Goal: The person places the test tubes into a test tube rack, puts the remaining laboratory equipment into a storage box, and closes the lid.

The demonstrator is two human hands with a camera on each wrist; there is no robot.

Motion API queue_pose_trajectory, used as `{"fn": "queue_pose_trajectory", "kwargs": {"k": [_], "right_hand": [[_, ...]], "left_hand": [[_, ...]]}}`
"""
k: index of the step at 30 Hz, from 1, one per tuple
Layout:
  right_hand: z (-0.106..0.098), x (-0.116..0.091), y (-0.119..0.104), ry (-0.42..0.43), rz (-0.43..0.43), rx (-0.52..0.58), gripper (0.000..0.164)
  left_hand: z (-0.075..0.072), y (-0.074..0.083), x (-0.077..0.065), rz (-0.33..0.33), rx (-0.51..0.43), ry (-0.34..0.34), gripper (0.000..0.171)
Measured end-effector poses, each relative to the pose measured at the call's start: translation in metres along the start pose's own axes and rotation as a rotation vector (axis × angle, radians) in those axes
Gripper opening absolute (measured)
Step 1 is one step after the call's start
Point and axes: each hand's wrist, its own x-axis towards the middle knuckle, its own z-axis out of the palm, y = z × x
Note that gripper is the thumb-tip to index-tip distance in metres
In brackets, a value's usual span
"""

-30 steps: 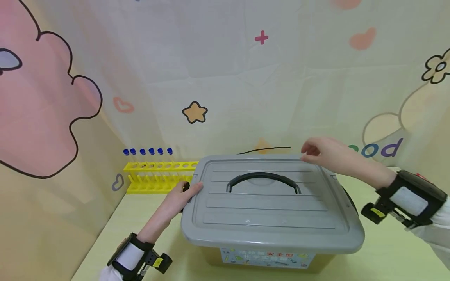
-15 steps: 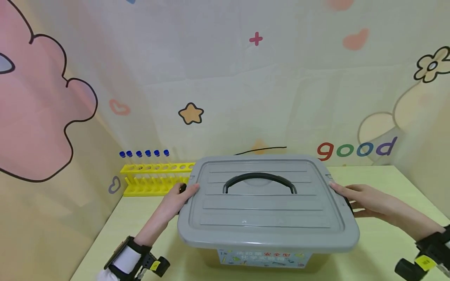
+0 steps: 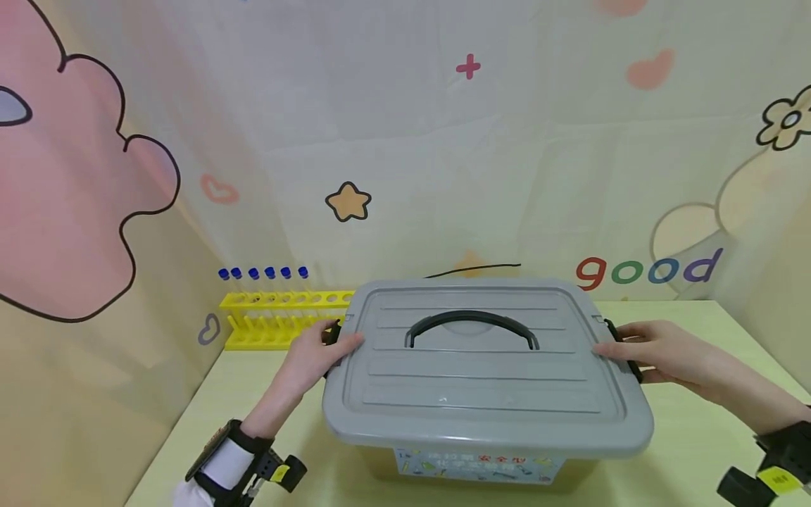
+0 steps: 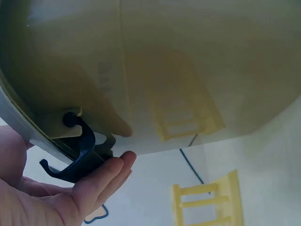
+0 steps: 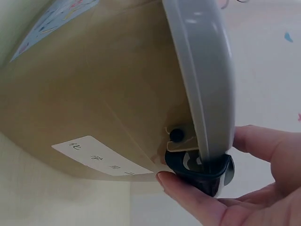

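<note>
A storage box with a grey lid (image 3: 475, 380) and a tan, see-through body (image 5: 108, 84) stands on the table. A black carrying handle (image 3: 472, 317) arches across the lid. My left hand (image 3: 310, 355) has its thumb on the lid's left edge, and its fingers curl under a black side latch (image 4: 87, 150), which stands away from the body. On the opposite side, my right hand (image 3: 665, 352) lays its thumb on the lid and bends its fingers round the other black latch (image 5: 202, 176). That latch lies right at the lid's rim.
Behind the box on the left stands a yellow test tube rack (image 3: 260, 345) with several blue-capped tubes (image 3: 269, 273). A printed curtain (image 3: 431, 162) hangs behind the pale green table (image 3: 709, 429). A picture label (image 3: 481, 466) is on the box's front.
My right hand has come down from above the lid's back right corner to the right latch, which now sticks up higher. The left hand stays at the left latch.
</note>
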Motion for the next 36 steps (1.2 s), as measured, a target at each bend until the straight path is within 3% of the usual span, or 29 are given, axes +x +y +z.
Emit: {"fn": "queue_pose_trajectory", "kwargs": {"k": [5,8,9,13,17,20,26,30,33,36], "right_hand": [[0.005,-0.001,-0.004,0.102,0.021,-0.158,0.053],[0.006,-0.001,-0.005,0.137,0.041,-0.199,0.059],[0.006,-0.001,-0.005,0.142,0.043,-0.212,0.06],[0.009,-0.001,-0.007,0.128,-0.003,-0.259,0.05],[0.013,0.001,-0.012,0.172,-0.11,-0.551,0.028],[0.016,0.002,-0.014,0.227,-0.148,-0.744,0.023],[0.016,0.003,-0.015,0.228,-0.147,-0.75,0.026],[0.015,0.002,-0.012,0.229,-0.163,-0.761,0.027],[0.01,-0.001,-0.009,0.214,-0.155,-0.726,0.037],[-0.003,-0.005,-0.007,0.254,-0.167,-0.764,0.051]], "left_hand": [[-0.019,0.113,-0.055,0.013,0.073,0.007,0.046],[-0.026,0.154,-0.075,-0.02,0.092,0.018,0.039],[-0.027,0.16,-0.078,-0.023,0.098,0.018,0.037],[-0.027,0.169,-0.083,-0.019,0.151,0.027,0.031],[-0.023,0.172,-0.081,0.051,0.306,0.061,0.021],[-0.021,0.174,-0.079,0.075,0.403,0.089,0.017],[-0.018,0.171,-0.078,0.062,0.413,0.111,0.02],[-0.018,0.165,-0.077,0.069,0.36,0.099,0.031],[-0.024,0.158,-0.076,0.057,0.312,0.086,0.037],[-0.034,0.151,-0.073,0.048,0.316,0.084,0.042]]}}
